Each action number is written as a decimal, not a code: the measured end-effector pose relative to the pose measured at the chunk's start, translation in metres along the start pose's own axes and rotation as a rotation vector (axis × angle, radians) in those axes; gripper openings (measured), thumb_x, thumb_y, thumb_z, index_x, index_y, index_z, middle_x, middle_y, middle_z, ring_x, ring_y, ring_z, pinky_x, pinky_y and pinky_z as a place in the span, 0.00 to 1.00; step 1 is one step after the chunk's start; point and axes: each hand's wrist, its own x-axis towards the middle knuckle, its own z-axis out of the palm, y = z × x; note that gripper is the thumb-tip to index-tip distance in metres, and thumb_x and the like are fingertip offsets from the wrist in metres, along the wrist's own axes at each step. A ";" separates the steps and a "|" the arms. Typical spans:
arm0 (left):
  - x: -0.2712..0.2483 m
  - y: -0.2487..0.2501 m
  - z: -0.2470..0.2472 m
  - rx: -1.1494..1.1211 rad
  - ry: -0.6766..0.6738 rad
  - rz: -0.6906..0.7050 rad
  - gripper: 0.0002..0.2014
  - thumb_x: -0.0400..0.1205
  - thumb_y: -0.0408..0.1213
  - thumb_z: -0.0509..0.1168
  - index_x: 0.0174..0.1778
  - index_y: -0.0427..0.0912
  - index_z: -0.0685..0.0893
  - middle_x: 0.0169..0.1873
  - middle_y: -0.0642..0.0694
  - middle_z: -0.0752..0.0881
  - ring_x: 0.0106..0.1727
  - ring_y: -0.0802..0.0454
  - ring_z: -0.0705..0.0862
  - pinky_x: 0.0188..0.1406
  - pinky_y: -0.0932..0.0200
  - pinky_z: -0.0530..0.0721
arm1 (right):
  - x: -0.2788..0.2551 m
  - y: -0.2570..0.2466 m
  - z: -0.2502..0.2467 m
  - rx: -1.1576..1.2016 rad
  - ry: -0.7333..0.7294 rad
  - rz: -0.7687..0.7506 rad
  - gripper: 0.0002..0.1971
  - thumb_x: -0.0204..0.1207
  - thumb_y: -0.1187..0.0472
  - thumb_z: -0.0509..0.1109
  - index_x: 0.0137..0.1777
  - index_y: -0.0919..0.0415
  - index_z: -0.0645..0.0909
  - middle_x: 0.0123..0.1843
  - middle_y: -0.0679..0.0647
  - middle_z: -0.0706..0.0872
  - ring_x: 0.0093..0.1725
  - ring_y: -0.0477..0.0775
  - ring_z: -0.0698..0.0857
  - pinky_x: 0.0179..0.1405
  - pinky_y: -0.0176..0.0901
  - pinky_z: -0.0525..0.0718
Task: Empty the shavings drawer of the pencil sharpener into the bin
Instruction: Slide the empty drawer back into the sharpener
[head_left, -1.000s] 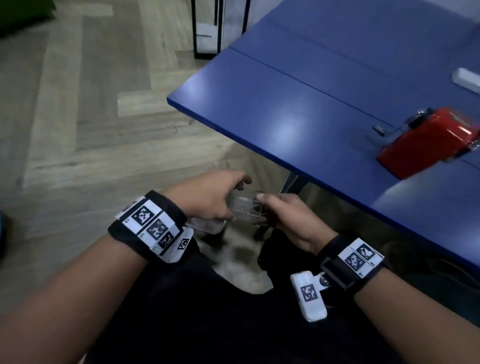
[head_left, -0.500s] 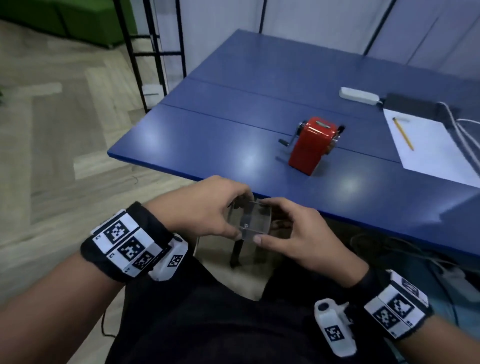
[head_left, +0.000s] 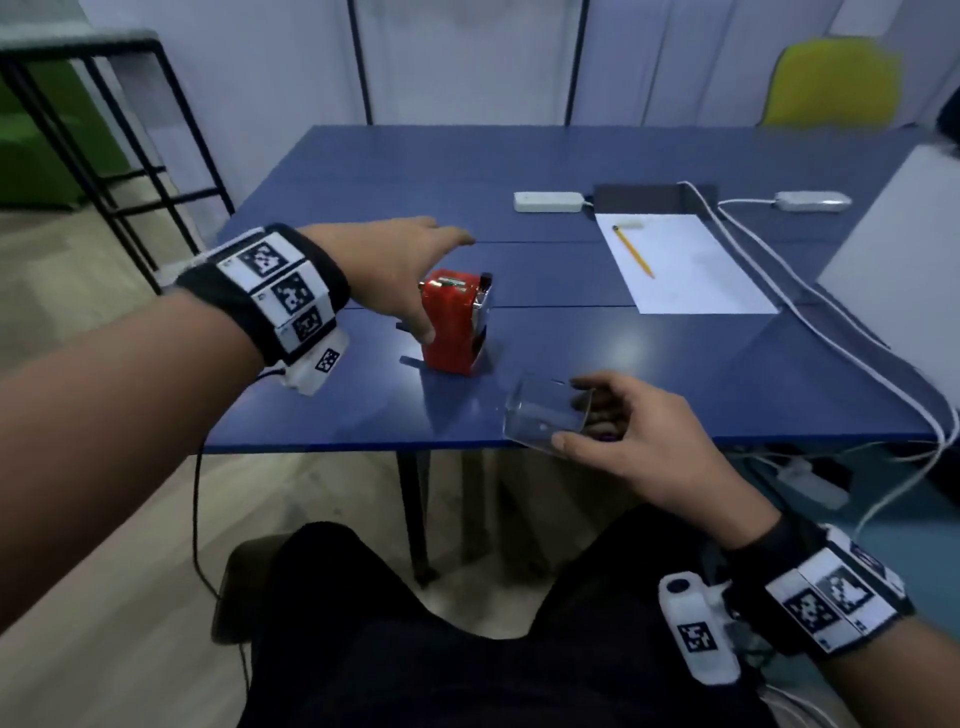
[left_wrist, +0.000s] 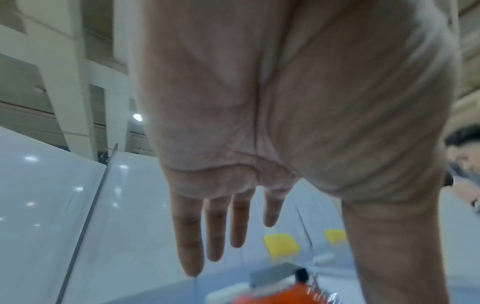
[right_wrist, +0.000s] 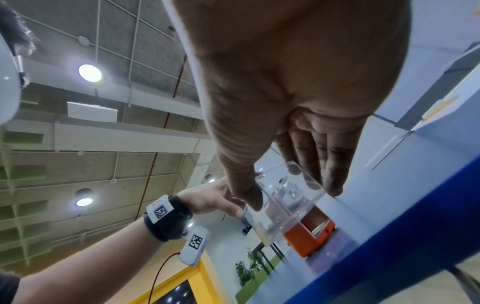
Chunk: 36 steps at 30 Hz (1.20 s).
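Note:
The red pencil sharpener (head_left: 454, 322) stands upright near the front of the blue table (head_left: 571, 332). My left hand (head_left: 410, 270) reaches over it with straight fingers (left_wrist: 215, 226), the thumb down along its left side. My right hand (head_left: 623, 431) pinches the clear plastic shavings drawer (head_left: 545, 415) between thumb and fingers, just above the table's front edge and to the right of the sharpener. In the right wrist view the drawer (right_wrist: 283, 207) hangs close in front of the sharpener's (right_wrist: 309, 236) open slot. I make out no shavings inside it. No bin is in view.
A white sheet (head_left: 685, 265) with a yellow pencil (head_left: 634, 252) lies at the back right. Behind it are a white adapter (head_left: 548, 201) and white cables (head_left: 831, 322) running off the right edge. A black metal frame (head_left: 104, 156) stands left of the table.
Both hands held the drawer low in front of my lap. The left hand has let go and reached to the sharpener. The right hand has lifted the drawer to the table's edge.

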 end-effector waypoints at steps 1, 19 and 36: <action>0.014 0.002 0.002 0.016 -0.031 -0.008 0.66 0.66 0.56 0.88 0.94 0.53 0.53 0.84 0.43 0.71 0.82 0.39 0.75 0.80 0.36 0.77 | 0.002 0.002 -0.004 -0.012 0.012 0.005 0.35 0.69 0.44 0.89 0.76 0.51 0.85 0.59 0.39 0.92 0.54 0.38 0.93 0.61 0.38 0.93; 0.047 0.022 0.035 -0.040 -0.169 0.219 0.38 0.58 0.51 0.90 0.61 0.59 0.79 0.51 0.58 0.89 0.50 0.55 0.89 0.50 0.47 0.91 | 0.047 0.023 0.008 -0.168 0.074 0.135 0.35 0.66 0.41 0.91 0.69 0.53 0.84 0.58 0.46 0.91 0.53 0.46 0.93 0.58 0.49 0.95; 0.035 0.024 0.015 -0.202 -0.319 0.083 0.56 0.73 0.74 0.73 0.91 0.74 0.46 0.89 0.57 0.54 0.89 0.44 0.63 0.87 0.40 0.65 | 0.044 0.039 0.021 -0.246 0.147 0.114 0.33 0.66 0.42 0.88 0.69 0.54 0.84 0.55 0.45 0.89 0.53 0.49 0.89 0.52 0.41 0.84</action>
